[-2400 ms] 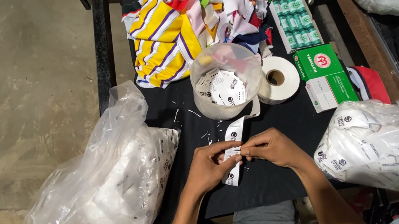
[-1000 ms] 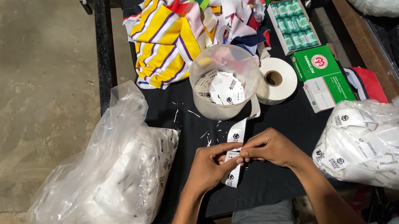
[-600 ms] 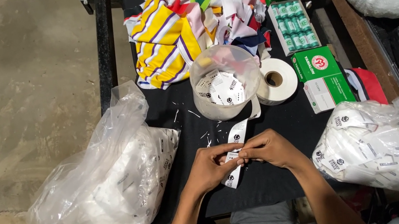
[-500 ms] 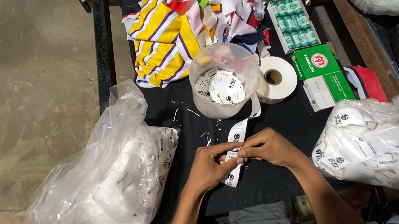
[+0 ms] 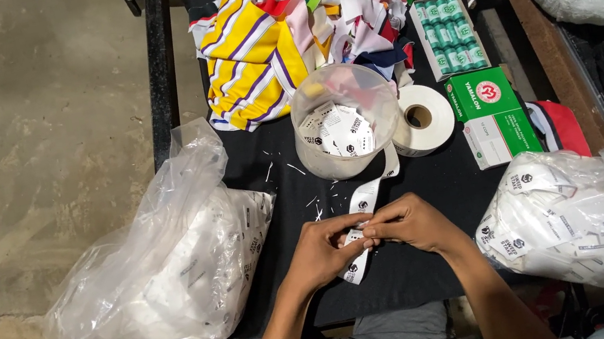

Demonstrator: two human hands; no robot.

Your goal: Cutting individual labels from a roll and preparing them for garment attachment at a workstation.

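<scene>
My left hand [image 5: 322,253] and my right hand [image 5: 407,223] meet over the black tabletop [image 5: 417,273], both pinching a strip of white printed labels [image 5: 363,200]. The strip runs from under my fingers up toward a clear plastic tub [image 5: 347,131] that holds several loose white labels. A short tail of the strip hangs below my left fingers.
A white tape roll [image 5: 420,118] sits right of the tub. Green boxes [image 5: 491,116] lie further right. Colourful fabric pieces [image 5: 293,16] are piled at the back. Clear bags of white labels rest at left [image 5: 171,265] and right [image 5: 598,226]. Concrete floor lies left.
Both hands stay together on the label strip with only slight finger movement. Nothing else has moved.
</scene>
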